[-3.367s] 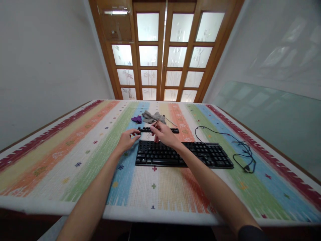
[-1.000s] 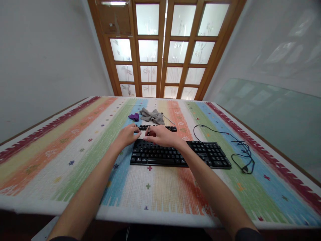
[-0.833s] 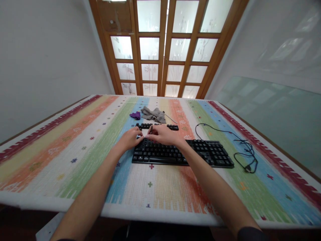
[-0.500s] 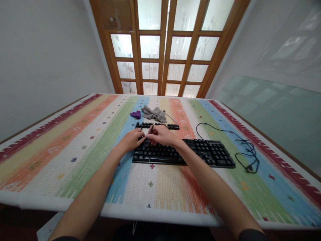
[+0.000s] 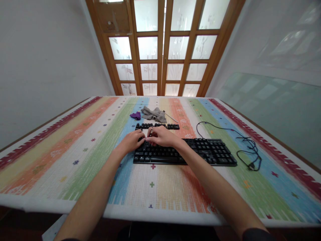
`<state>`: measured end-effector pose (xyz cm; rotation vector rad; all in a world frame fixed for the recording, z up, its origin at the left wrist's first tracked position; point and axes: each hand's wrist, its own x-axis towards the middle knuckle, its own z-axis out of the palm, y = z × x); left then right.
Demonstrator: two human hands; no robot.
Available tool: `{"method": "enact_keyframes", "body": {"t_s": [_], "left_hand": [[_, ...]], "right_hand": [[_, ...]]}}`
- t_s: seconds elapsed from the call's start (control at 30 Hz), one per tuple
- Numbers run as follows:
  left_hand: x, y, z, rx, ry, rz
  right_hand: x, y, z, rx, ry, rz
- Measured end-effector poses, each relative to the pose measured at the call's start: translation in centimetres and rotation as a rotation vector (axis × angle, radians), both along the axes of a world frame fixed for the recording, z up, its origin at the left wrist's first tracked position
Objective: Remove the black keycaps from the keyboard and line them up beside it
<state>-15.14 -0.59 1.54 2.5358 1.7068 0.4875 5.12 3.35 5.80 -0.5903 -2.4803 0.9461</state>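
The black keyboard lies flat on the striped table. A few seconds ago the left hand was up by the left end of the row of loose keys. Now it has come down to the keyboard's 10 o'clock corner. The right hand has come over too, and the fingertips nearly meet. So the work seems to be at that corner now, not at the row.

The right grip pinches a small dark thing, too tiny to name. The left grip is curled down, but I can't tell if it has anything in it.

The loose keys sit at 11 o'clock from the keyboard. Farther that way are a gray cloth, a purple cloth and a thin stick. The cable loops at 3 o'clock.
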Motion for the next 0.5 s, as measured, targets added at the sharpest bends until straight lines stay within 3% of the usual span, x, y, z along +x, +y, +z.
{"method": "enact_keyframes", "body": {"t_s": [0.3, 0.5], "left_hand": [[0.0, -0.2, 0.4, -0.009, 0.035, -0.007], [-0.1, 0.0, 0.0, 0.009, 0.022, -0.016]], "right_hand": [[-0.9, -1.6, 1.2, 0.196, -0.162, -0.014], [-1.1, -0.9, -0.1, 0.094, -0.079, -0.147]]}}
